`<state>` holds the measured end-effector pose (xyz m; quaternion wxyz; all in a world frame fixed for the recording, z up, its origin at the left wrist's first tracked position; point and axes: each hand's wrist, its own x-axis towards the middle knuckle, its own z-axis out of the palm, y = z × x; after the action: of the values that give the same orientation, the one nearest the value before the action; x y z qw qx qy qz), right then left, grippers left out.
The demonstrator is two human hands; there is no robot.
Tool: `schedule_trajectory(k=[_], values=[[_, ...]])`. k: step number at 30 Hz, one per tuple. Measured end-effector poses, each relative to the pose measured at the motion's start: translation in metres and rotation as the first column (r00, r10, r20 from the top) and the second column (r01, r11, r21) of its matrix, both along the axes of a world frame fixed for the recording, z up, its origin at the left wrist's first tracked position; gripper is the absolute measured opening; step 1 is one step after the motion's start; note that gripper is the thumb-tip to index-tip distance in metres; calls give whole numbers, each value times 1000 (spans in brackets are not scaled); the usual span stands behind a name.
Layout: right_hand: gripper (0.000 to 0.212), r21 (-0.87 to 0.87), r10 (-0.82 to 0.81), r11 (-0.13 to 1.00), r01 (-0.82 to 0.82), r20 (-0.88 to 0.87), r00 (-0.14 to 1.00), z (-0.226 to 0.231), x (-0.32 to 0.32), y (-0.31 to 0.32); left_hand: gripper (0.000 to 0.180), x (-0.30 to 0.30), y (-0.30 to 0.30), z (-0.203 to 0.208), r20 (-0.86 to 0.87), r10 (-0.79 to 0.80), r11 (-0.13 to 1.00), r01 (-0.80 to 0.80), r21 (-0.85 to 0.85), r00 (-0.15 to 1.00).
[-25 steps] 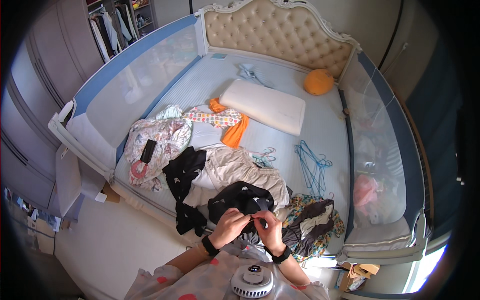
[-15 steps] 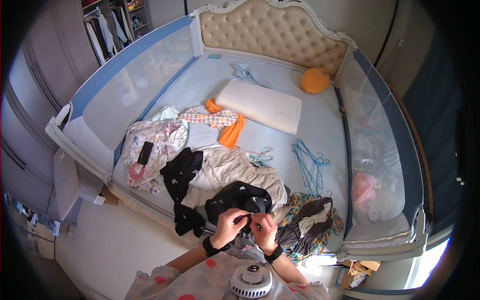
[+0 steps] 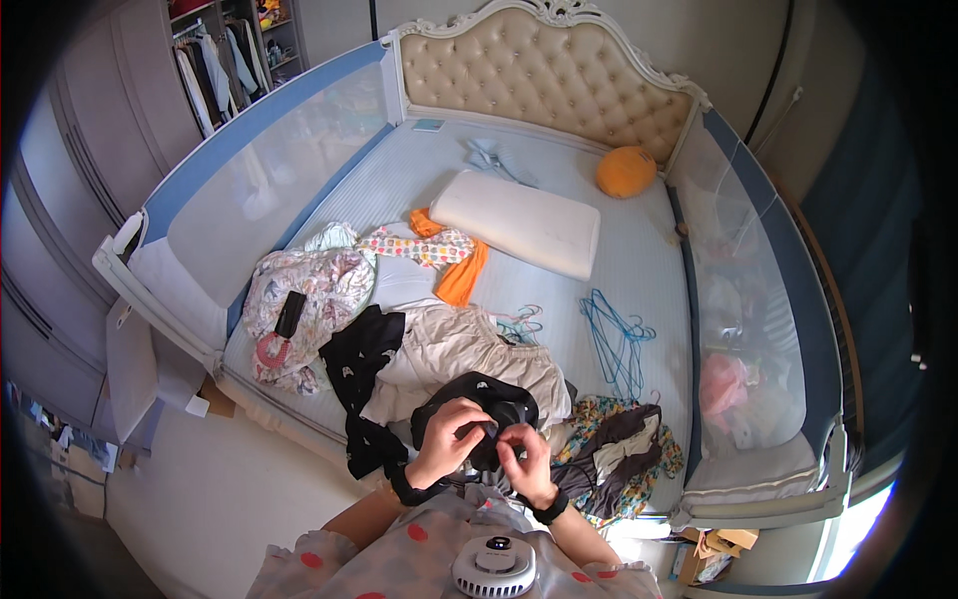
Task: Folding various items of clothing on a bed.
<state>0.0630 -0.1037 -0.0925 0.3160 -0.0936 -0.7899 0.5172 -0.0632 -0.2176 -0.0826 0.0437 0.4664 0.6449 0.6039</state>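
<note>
A black garment (image 3: 476,387) with small white prints lies bunched at the bed's near edge, before me. My left hand (image 3: 449,439) grips its edge, thumb and fingers pinched on the cloth. Close beside it, my right hand (image 3: 525,463) has its fingers bent in on the same dark cloth; the fingertips are partly lost against it. Beige trousers (image 3: 469,344) are spread just beyond. To their left hangs more black printed clothing (image 3: 361,351), over the bed edge. A brown and floral garment heap (image 3: 624,454) sits right of my right hand.
Mesh rails (image 3: 289,150) flank the bed. A white pillow (image 3: 516,222), an orange round cushion (image 3: 626,173), blue hangers (image 3: 614,339) and an orange garment (image 3: 462,277) lie on the mattress. At left, a phone-like black object (image 3: 289,314) rests on a floral bundle (image 3: 309,275).
My hands have drawn slightly apart and a little lower, with the left still on the black garment. My right fingers have loosened from the close pinch beside the left ones.
</note>
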Motion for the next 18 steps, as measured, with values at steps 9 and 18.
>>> schedule_trajectory(k=[9, 18], values=[[16, -586, 587, 681, -439, 78, 806, 21, -6, 28, 15, -1, -8, 10, -127, -51, 996, 41, -74, 991], [16, -959, 582, -153, -240, -283, 763, -6, 6, 22, 33, 6, -12, 24, -561, 11, 996, -57, -65, 828]])
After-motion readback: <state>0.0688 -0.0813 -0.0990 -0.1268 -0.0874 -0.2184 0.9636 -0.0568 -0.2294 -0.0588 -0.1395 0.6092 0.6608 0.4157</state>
